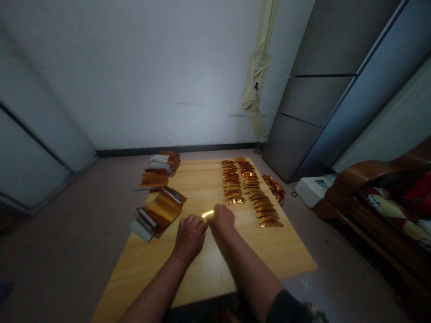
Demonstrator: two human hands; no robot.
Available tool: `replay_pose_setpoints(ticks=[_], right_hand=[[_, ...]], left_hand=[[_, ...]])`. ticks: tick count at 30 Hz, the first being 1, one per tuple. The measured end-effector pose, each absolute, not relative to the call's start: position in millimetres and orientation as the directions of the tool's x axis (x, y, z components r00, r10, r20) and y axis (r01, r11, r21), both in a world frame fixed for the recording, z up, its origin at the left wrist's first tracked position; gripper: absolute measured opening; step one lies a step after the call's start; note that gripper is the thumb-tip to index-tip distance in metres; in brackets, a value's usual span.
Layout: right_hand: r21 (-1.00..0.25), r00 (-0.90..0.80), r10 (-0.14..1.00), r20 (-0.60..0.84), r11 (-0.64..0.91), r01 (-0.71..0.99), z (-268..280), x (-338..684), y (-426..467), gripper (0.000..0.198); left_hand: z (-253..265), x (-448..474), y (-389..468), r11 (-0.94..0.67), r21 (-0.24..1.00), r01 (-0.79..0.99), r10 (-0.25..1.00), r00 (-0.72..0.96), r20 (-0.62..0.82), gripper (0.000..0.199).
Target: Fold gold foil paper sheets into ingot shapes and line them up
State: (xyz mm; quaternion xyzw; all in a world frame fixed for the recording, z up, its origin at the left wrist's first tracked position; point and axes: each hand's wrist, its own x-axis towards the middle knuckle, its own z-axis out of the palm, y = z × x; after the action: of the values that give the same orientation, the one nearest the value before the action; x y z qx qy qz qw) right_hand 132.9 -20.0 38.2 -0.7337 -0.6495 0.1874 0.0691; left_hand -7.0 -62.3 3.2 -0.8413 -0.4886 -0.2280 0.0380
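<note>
Between my two hands, above the wooden table, is a small piece of shiny gold foil paper [208,214]. My left hand [190,235] is closed on its left end. On the other end, my right hand [223,220] is closed too, its fingertips partly hidden. To the left lies a curved stack of gold foil sheets [164,207] with pale grey edges. Right of my hands, folded gold foil pieces [232,181] stand in overlapping rows, and a longer row [264,204] runs beside them.
The wooden table [202,179] has more foil stacks [154,178] at its far left. A heap of folded pieces [274,188] sits beyond its right edge. Farther right are a grey refrigerator [299,112], a white box [311,190] and a wooden bench [353,197].
</note>
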Motion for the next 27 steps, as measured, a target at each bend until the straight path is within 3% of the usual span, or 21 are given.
replay_pose_setpoints(ticks=[13, 27], right_hand=[[-0.380, 0.128, 0.974, -0.185, -0.191, 0.905, 34, 152, -18, 0.023], [-0.439, 0.217, 0.967, -0.134, -0.254, 0.862, 26, 183, -19, 0.024]], left_hand=[[3, -7, -62, -0.523, 0.182, 0.833, 0.803, 0.410, 0.433, 0.018], [2, -8, -62, -0.518, 0.206, 0.830, 0.815, 0.406, 0.414, 0.019]])
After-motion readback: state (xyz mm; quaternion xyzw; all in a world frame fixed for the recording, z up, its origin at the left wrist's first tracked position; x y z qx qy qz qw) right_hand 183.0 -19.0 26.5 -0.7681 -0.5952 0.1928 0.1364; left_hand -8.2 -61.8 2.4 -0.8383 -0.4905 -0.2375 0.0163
